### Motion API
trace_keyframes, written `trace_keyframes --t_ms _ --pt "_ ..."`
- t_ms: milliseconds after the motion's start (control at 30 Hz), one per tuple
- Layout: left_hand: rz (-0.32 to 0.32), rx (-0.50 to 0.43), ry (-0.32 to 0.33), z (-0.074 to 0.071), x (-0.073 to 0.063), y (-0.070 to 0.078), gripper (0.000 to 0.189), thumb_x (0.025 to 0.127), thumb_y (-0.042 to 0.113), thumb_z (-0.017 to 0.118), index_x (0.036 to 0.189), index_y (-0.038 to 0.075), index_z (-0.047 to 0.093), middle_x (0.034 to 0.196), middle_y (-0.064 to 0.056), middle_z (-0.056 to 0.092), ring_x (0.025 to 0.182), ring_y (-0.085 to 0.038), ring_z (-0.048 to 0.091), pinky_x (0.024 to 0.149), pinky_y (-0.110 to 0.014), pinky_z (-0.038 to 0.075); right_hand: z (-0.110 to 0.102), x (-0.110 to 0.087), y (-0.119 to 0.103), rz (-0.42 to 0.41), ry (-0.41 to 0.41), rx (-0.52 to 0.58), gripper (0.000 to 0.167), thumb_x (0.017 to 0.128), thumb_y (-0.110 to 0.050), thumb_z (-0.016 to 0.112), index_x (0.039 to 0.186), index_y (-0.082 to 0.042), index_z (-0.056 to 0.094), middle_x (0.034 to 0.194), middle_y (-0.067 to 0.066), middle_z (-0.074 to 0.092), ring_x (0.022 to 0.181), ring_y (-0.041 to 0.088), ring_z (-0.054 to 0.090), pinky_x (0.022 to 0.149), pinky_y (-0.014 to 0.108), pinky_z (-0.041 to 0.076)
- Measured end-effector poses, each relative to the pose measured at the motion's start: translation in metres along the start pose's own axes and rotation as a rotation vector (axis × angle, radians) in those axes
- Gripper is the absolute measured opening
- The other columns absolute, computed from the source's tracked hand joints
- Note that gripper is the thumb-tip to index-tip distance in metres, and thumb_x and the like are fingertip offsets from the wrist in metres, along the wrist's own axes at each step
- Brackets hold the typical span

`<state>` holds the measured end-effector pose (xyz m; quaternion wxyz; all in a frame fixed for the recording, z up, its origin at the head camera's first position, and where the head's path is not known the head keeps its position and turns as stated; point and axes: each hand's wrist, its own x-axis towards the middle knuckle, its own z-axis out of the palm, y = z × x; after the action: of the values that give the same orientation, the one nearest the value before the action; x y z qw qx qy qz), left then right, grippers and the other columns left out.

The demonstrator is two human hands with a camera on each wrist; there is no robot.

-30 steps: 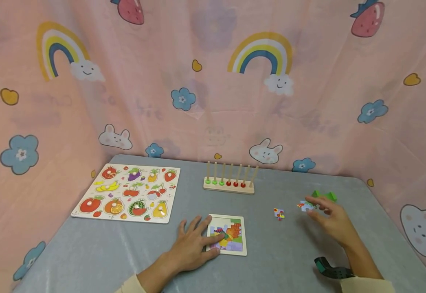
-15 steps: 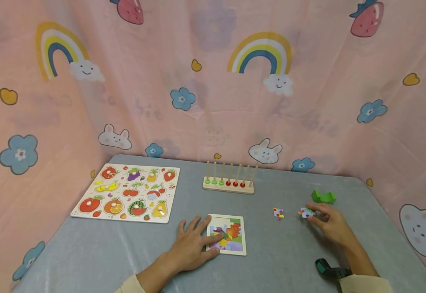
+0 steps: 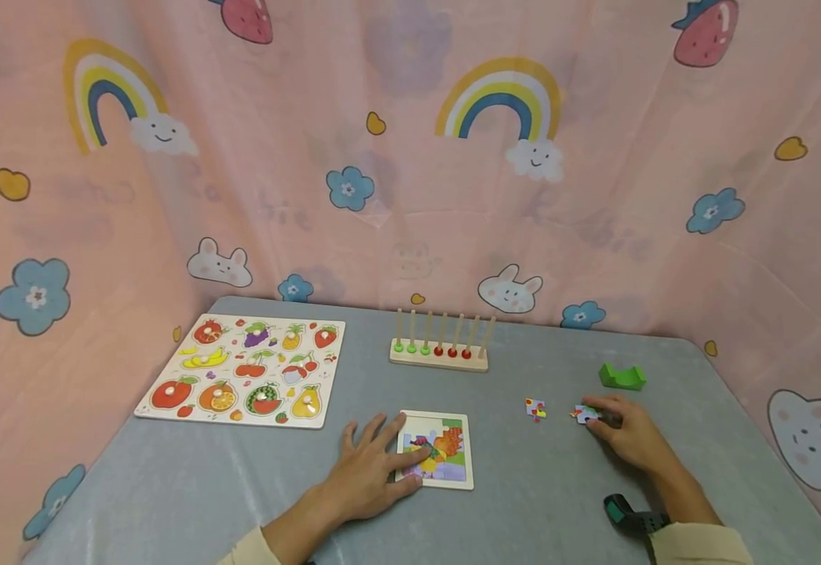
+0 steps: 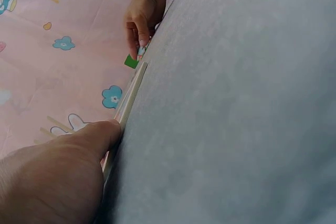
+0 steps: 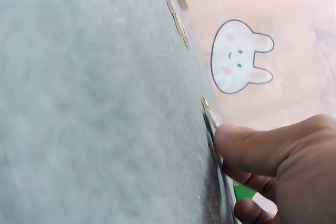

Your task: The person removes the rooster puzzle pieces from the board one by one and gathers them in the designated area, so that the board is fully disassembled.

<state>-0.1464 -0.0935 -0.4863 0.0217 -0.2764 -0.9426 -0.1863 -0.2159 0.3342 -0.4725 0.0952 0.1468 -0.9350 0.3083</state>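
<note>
My left hand [image 3: 364,479] rests with spread fingers on a small framed jigsaw tray [image 3: 470,455], its index finger reaching over the coloured picture. In the left wrist view the left thumb [image 4: 107,132] lies along the tray's edge. Over to the right, my right hand [image 3: 633,435] pinches a small jigsaw piece [image 3: 584,414] between thumb and fingers. The right wrist view shows the thumb [image 5: 231,140] at that piece's edge, close to the tabletop; the hand hides much of the piece. A second jigsaw piece [image 3: 535,409] lies to its left.
A green curved block [image 3: 622,377] sits just behind the right hand. At the back middle stands a wooden peg rack [image 3: 439,359] with green and red beads. A fruit knob puzzle board [image 3: 241,373] occupies the left of the grey table [image 3: 509,518]. A patterned pink curtain [image 3: 410,227] surrounds the table.
My right hand has come down and toward me, bringing the jigsaw piece away from the green block, its fingers now closer together on it. The left hand stays on the tray.
</note>
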Motion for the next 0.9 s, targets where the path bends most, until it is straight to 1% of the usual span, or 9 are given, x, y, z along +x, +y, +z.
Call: trace_keyframes --t_ms 67,167,233,300,467,533,633,733,900 --pt "0.001 0.002 0.005 0.000 0.000 0.000 0.043 0.093 0.055 0.053 0.134 0.042 0.057 0.154 -0.009 0.030 0.138 -0.038 0.023 0.099 -0.070 0.010 0.001 0.001 0.002 -0.008 -0.004 -0.001 0.033 0.082 0.002 0.073 0.115 0.007 0.066 0.104 0.018 0.061 0.100 0.040 0.056 0.080 0.055 0.044" --pt "0.003 0.007 0.010 0.000 0.001 -0.002 0.043 0.093 0.056 0.052 0.133 0.042 0.057 0.154 -0.009 0.031 0.138 -0.038 0.024 0.098 -0.070 0.011 0.001 0.002 0.003 0.000 -0.015 0.005 0.034 0.083 0.002 0.072 0.115 0.009 0.065 0.104 0.020 0.060 0.101 0.043 0.055 0.082 0.058 0.043" --pt "0.004 0.009 0.011 0.000 0.001 -0.003 0.043 0.093 0.056 0.051 0.133 0.042 0.057 0.154 -0.009 0.030 0.138 -0.038 0.024 0.098 -0.070 0.012 0.001 0.003 0.003 0.002 -0.018 0.008 0.034 0.083 0.002 0.072 0.115 0.009 0.064 0.106 0.022 0.059 0.102 0.043 0.055 0.082 0.058 0.043" --pt "0.004 0.010 0.009 0.000 0.002 -0.003 0.043 0.093 0.056 0.051 0.133 0.042 0.057 0.154 -0.009 0.030 0.138 -0.038 0.024 0.098 -0.070 0.012 0.000 0.004 0.003 -0.002 -0.017 0.005 0.034 0.083 0.001 0.072 0.115 0.010 0.064 0.108 0.023 0.060 0.102 0.041 0.056 0.083 0.052 0.044" --pt "0.004 0.010 0.004 0.000 0.001 -0.002 0.043 0.093 0.055 0.052 0.133 0.043 0.057 0.153 -0.009 0.031 0.138 -0.038 0.024 0.099 -0.070 0.012 -0.008 0.004 -0.002 0.023 -0.033 0.006 0.041 0.084 -0.002 0.073 0.120 0.011 0.060 0.109 0.025 0.061 0.101 0.041 0.055 0.083 0.053 0.043" --pt "0.005 0.011 0.003 0.000 0.001 -0.002 0.042 0.093 0.055 0.053 0.133 0.043 0.057 0.153 -0.009 0.032 0.138 -0.038 0.024 0.099 -0.070 0.012 -0.013 0.004 -0.008 0.052 -0.044 0.016 0.044 0.085 -0.003 0.072 0.124 0.010 0.057 0.109 0.026 0.059 0.101 0.043 0.052 0.082 0.059 0.040" --pt "0.005 0.010 0.002 0.000 0.001 -0.001 0.042 0.093 0.054 0.053 0.133 0.042 0.057 0.153 -0.009 0.031 0.138 -0.037 0.024 0.098 -0.069 0.012 -0.020 0.005 -0.018 0.057 -0.032 0.039 0.045 0.088 -0.007 0.070 0.128 0.008 0.055 0.112 0.027 0.056 0.102 0.043 0.048 0.080 0.058 0.039" --pt "0.004 0.006 0.000 0.000 0.001 -0.001 0.042 0.093 0.054 0.053 0.133 0.042 0.057 0.153 -0.009 0.031 0.138 -0.037 0.024 0.098 -0.069 0.012 -0.026 0.008 -0.031 0.028 0.003 0.055 0.045 0.089 -0.009 0.069 0.129 0.006 0.055 0.115 0.027 0.055 0.103 0.040 0.048 0.079 0.054 0.038" --pt "0.004 0.002 0.002 0.000 0.000 -0.001 0.042 0.093 0.055 0.053 0.133 0.042 0.057 0.153 -0.009 0.031 0.138 -0.037 0.025 0.098 -0.069 0.012 -0.033 0.009 -0.054 -0.037 0.045 0.049 0.047 0.090 -0.014 0.070 0.130 0.005 0.055 0.114 0.023 0.056 0.103 0.035 0.047 0.076 0.048 0.036"
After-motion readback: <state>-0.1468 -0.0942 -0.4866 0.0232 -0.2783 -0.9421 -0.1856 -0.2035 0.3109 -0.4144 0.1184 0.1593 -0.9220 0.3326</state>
